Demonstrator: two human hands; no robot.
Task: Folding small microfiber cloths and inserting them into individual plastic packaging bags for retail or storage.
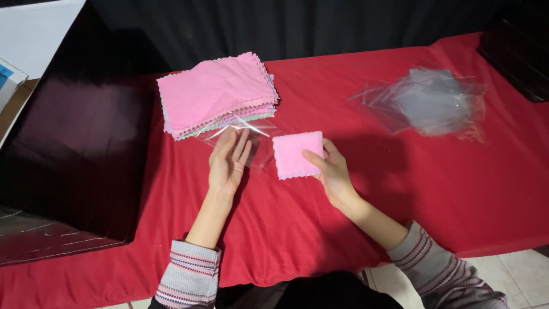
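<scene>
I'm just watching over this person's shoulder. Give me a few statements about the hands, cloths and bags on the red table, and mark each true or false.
1. The right hand holds a folded pink cloth. True.
2. The left hand grips a pair of scissors. False: it lies flat on a clear plastic bag.
3. The stack of cloths has a pink one on top. True.
4. The pile of clear bags sits beside the left hand. False: it lies far off on the right side of the red table.
5. The stack is all pink. False: other pale colours show at its edges.
</scene>
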